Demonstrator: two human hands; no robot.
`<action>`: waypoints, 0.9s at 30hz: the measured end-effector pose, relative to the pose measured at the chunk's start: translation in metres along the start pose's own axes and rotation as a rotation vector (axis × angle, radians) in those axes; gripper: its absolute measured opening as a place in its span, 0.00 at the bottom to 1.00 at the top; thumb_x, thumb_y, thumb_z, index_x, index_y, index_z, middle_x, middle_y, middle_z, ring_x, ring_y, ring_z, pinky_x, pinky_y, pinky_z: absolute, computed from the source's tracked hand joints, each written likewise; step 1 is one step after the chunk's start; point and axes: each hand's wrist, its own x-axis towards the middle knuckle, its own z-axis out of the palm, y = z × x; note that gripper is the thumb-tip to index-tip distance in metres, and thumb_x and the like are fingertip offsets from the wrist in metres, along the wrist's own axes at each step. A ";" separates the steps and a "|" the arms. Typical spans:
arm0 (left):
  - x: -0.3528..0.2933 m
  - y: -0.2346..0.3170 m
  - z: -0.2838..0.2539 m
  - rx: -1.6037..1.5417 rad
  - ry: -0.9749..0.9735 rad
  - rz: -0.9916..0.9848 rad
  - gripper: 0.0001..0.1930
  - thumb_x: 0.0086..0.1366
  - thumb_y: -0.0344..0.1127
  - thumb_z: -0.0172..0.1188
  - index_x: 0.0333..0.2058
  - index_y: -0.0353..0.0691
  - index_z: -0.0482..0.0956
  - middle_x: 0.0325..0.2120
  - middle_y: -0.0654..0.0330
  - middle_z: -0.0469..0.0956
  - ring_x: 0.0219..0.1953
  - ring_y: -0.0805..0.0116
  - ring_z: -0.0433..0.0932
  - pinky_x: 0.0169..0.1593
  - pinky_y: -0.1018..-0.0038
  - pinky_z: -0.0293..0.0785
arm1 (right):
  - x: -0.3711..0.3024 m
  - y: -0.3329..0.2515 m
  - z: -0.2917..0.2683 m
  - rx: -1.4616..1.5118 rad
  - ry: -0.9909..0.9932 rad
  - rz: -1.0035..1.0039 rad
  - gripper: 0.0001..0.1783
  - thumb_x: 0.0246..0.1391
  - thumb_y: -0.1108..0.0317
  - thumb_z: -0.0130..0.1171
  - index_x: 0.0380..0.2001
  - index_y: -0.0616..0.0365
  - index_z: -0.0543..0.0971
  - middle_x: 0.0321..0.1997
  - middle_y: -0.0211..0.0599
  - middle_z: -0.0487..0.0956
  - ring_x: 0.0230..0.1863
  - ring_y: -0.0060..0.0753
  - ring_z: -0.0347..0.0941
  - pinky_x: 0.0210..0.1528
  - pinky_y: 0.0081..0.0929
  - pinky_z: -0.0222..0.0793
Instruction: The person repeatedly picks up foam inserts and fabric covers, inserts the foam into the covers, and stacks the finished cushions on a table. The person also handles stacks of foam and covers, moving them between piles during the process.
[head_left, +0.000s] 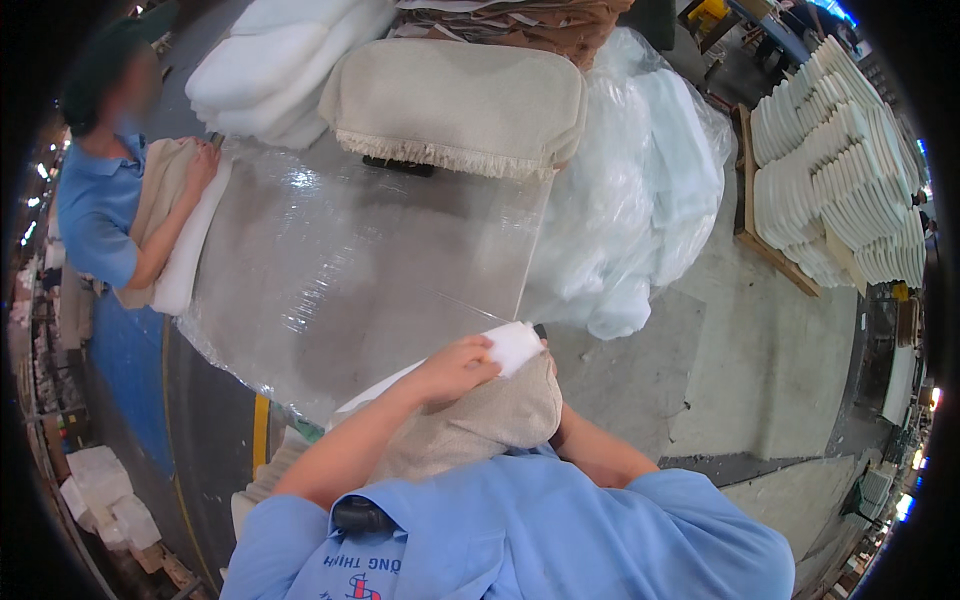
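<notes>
Against my front is a beige fabric cushion cover with white padding showing along its far edge. My left hand is closed on the padding's edge, its fingers bent over the white material. My right hand is at the right end of the same piece. The cover hides nearly all of it, so its grip does not show. Just beyond my hands lies the table, covered in clear plastic film.
A fringed beige cover stack lies at the table's far side, with white padding beside it. Plastic-wrapped padding bulges at the right. Farther right, white foam pieces stand on a pallet. A co-worker handles similar pieces at left.
</notes>
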 end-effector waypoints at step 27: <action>0.034 0.011 -0.006 0.120 0.452 0.282 0.10 0.71 0.40 0.63 0.43 0.42 0.82 0.29 0.53 0.80 0.35 0.56 0.81 0.41 0.60 0.75 | 0.004 0.008 0.025 -0.107 0.215 -0.241 0.31 0.75 0.38 0.42 0.61 0.50 0.77 0.59 0.41 0.81 0.61 0.50 0.77 0.68 0.50 0.70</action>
